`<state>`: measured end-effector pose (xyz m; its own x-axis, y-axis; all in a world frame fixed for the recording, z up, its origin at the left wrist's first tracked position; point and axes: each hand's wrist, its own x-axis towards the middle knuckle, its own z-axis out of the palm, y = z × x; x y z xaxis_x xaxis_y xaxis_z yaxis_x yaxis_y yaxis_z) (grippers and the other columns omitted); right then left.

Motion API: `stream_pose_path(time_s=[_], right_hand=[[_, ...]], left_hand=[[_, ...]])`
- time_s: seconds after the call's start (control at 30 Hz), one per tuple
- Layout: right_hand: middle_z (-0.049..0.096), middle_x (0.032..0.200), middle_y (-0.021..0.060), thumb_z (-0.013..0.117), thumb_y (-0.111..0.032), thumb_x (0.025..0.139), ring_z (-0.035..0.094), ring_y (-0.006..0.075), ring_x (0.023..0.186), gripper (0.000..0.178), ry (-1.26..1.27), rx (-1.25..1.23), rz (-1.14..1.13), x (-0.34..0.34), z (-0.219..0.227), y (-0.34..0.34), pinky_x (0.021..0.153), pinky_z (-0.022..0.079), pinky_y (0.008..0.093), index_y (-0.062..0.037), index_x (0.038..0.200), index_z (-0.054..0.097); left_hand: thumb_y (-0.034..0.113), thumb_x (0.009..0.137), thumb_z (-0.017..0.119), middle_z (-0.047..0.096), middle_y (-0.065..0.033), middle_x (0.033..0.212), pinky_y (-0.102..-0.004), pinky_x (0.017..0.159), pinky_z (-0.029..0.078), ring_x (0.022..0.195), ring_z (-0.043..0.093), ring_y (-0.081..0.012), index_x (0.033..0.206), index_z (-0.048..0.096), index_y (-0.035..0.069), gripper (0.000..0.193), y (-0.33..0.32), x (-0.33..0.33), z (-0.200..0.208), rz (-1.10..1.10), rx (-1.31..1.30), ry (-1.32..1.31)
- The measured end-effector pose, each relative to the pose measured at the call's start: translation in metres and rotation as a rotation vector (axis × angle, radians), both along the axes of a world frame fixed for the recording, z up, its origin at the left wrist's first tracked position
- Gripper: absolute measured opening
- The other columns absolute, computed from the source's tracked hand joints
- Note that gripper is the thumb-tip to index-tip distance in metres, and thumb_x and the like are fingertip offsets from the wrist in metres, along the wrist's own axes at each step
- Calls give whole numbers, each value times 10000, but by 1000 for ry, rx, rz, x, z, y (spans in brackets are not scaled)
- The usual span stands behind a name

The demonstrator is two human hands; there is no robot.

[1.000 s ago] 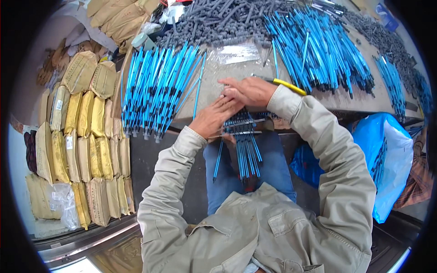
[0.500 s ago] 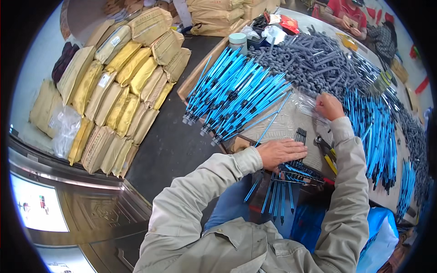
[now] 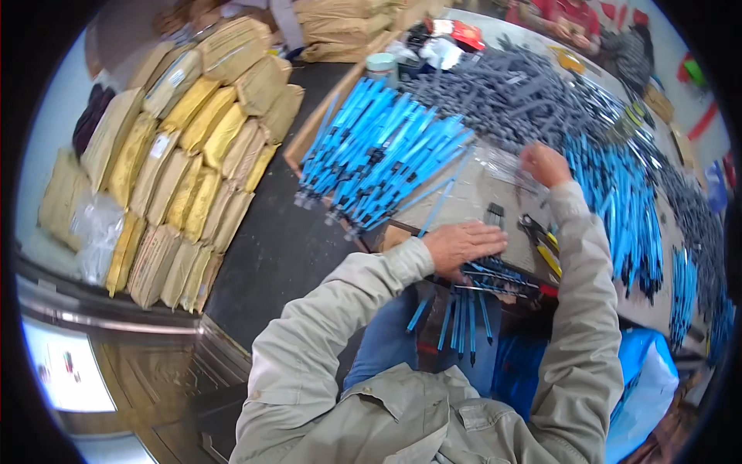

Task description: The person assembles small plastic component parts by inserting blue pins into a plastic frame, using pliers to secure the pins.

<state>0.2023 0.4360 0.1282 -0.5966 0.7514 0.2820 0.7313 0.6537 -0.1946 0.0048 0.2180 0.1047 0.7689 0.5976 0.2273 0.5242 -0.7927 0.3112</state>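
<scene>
**Work table, blue pens in bulk: hands and stock at this moment**

Item 1, left hand point(image 3: 462, 246): lies flat, fingers spread and released, palm pressing down on a small bundle of blue pens point(image 3: 466, 309) at the near edge of the table point(image 3: 471, 197); the bundle's long axis runs away from the table edge toward the person's lap, its lower ends hanging free below the hand; this hand is the nearer one to the bundle, directly on top of it.

Item 2, right hand point(image 3: 546, 164): stretched forward across the table, well apart from the bundle; fingers curled at a sheet of clear plastic wrap point(image 3: 506, 164); whether they pinch it or only touch it cannot be told.

Item 3, yellow-handled pliers point(image 3: 541, 241): lying on the table just right of the left hand, between the two hands, close beside the bundle.

Item 4, large heap of blue pens point(image 3: 379, 158): fanned out left of the hands, long axes slanting from upper right to lower left; a second blue heap point(image 3: 626, 209) beyond the right sleeve.

Item 5, pile of grey pen parts point(image 3: 514, 97): at the far side of the table, behind the right hand.

Item 6, stacked tan sacks point(image 3: 182, 162): on the floor at left, well apart from the work.

Item 7, blue plastic bag point(image 3: 641, 379): low at right, beside the person's elbow.
</scene>
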Motion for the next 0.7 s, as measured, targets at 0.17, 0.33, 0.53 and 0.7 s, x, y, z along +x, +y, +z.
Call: stream_pose_path(time_s=[0.17,0.33,0.53,0.7], right_hand=[[636,761,120,611,-201,694,616,311,750,105,-160,-16,4,-21,-6,4,649,487,401,-105,719,645],[643,805,156,535,-140,739,627,341,777,125,-59,29,-46,-7,-3,-3,665,492,455,-110,751,656],[642,802,150,528,-109,749,623,336,774,122,-27,45,-43,-1,11,-30,673,489,422,-101,754,650],[636,816,132,556,-81,749,610,330,771,117,420,-170,151,5,16,-92,642,477,401,-103,808,654]], left_hand=[[179,532,741,291,-84,1430,-388,1089,240,1315,284,-253,1378,276,75,971,-3,-1,12,-10,-29,-16],[129,557,697,307,-82,1423,-377,1084,255,1298,314,-257,1373,289,75,914,-5,6,14,16,-7,25],[91,609,645,327,-85,1411,-377,1076,273,1288,331,-258,1364,317,85,823,-5,9,13,34,18,9],[95,611,646,335,-86,1405,-378,1070,281,1285,336,-260,1363,321,85,819,-5,3,12,44,20,48]])
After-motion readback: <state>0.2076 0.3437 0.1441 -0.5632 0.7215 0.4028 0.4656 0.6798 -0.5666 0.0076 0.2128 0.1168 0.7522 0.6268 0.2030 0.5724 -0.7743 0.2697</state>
